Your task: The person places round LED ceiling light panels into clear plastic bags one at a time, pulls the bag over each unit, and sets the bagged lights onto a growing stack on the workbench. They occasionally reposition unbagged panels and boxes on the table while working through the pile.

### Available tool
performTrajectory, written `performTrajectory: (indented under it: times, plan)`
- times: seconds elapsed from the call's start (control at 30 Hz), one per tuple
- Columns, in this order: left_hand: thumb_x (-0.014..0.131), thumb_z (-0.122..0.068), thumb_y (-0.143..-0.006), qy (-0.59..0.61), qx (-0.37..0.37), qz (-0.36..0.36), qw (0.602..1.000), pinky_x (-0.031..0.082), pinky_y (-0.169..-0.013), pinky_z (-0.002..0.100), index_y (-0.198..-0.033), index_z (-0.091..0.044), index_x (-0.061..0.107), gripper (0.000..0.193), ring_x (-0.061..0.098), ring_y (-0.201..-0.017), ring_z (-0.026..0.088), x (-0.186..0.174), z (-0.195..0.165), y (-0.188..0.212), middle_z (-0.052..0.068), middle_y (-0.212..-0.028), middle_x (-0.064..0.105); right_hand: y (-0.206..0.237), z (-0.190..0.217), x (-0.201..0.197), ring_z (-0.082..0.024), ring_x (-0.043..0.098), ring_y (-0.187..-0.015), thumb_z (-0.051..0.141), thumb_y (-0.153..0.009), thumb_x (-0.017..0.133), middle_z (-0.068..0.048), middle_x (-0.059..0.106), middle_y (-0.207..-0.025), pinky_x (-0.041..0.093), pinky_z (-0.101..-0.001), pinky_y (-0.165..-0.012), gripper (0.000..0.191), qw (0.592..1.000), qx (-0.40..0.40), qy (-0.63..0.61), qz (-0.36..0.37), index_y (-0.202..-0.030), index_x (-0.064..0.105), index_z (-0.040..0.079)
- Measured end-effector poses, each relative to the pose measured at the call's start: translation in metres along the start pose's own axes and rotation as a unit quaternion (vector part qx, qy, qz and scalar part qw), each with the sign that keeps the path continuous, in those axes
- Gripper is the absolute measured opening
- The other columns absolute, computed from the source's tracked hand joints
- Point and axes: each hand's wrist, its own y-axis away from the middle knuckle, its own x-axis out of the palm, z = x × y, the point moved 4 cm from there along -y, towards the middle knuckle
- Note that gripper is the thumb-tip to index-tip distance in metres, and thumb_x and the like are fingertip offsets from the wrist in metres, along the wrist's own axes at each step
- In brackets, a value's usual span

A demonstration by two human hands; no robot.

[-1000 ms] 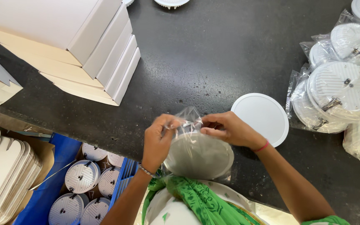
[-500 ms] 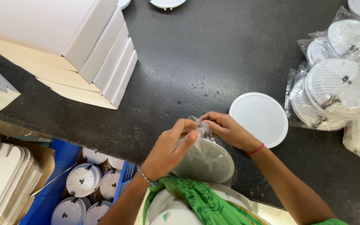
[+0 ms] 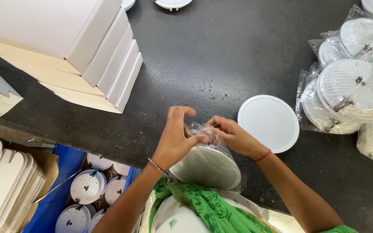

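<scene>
Both hands, left hand [image 3: 178, 140] and right hand [image 3: 234, 137], pinch shut on clear bag [image 3: 210, 134] over round white lamp [image 3: 206, 166], seemingly inside it.

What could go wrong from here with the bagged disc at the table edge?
1. The round white disc in the clear plastic bag overhangs the dark table edge; if the left hand or right hand slips, it could drop.
2. The thin bag might tear where the fingers pinch it.
3. The bare white disc lies close by the right wrist and could get knocked.
</scene>
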Motion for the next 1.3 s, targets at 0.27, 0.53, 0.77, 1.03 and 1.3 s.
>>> performTrajectory:
  times: [0.27, 0.53, 0.77, 1.03, 1.3]
  plan:
    - [0.08, -0.008, -0.079, 0.02, 0.12, 0.103, 0.987, 0.055, -0.068, 0.031, -0.091, -0.005, 0.069, 0.016, 0.064, -0.077, 0.014, 0.001, -0.006, -0.007, 0.001, -0.088, 0.065, 0.0, 0.005, 0.004, -0.002, 0.056, -0.084, 0.022, -0.104, 0.055, 0.005, 0.06, -0.091, 0.049, -0.0218, -0.072, 0.018, 1.0, -0.021, -0.009, 0.019, -0.109, 0.059, 0.005]
    - [0.065, 0.005, -0.076, -0.211, 0.383, 0.127, 0.89, 0.057, -0.084, 0.033, -0.101, -0.007, 0.07, 0.028, 0.064, -0.106, 0.024, -0.001, -0.037, 0.016, 0.004, -0.113, 0.068, 0.004, 0.015, 0.0, -0.004, 0.058, -0.077, 0.028, -0.104, 0.058, 0.003, 0.06, -0.084, 0.051, -0.0226, -0.069, 0.022, 0.999, -0.013, -0.023, 0.036, -0.104, 0.061, 0.006]
    - [0.062, -0.001, -0.08, -0.241, 0.351, 0.11, 0.898, 0.056, -0.087, 0.041, -0.121, 0.0, 0.061, 0.041, 0.066, -0.108, 0.032, 0.01, -0.057, 0.039, 0.013, -0.118, 0.064, 0.02, 0.025, -0.014, -0.007, 0.055, -0.074, 0.036, -0.103, 0.061, 0.001, 0.061, -0.081, 0.048, -0.0254, -0.065, 0.03, 0.995, -0.039, 0.09, -0.005, -0.101, 0.064, 0.007]
    - [0.063, -0.015, -0.094, -0.221, 0.247, 0.14, 0.933, 0.052, -0.091, 0.044, -0.128, -0.01, 0.059, 0.035, 0.07, -0.1, 0.032, 0.047, -0.073, 0.04, 0.008, -0.122, 0.066, 0.086, 0.025, -0.021, -0.007, 0.064, -0.079, 0.042, -0.09, 0.075, 0.002, 0.066, -0.087, 0.053, -0.0254, -0.071, 0.04, 0.978, -0.12, 0.159, -0.058, -0.105, 0.062, 0.007]
    - [0.065, -0.028, -0.1, -0.132, 0.276, -0.064, 0.95, 0.043, -0.109, 0.047, -0.141, -0.003, 0.051, 0.05, 0.055, -0.136, 0.039, 0.071, -0.066, 0.009, 0.024, -0.151, 0.054, 0.152, -0.037, -0.082, -0.006, 0.061, -0.082, 0.023, -0.089, 0.084, 0.0, 0.062, -0.092, 0.054, -0.024, -0.074, 0.029, 0.942, -0.093, -0.004, -0.324, -0.094, 0.061, 0.006]
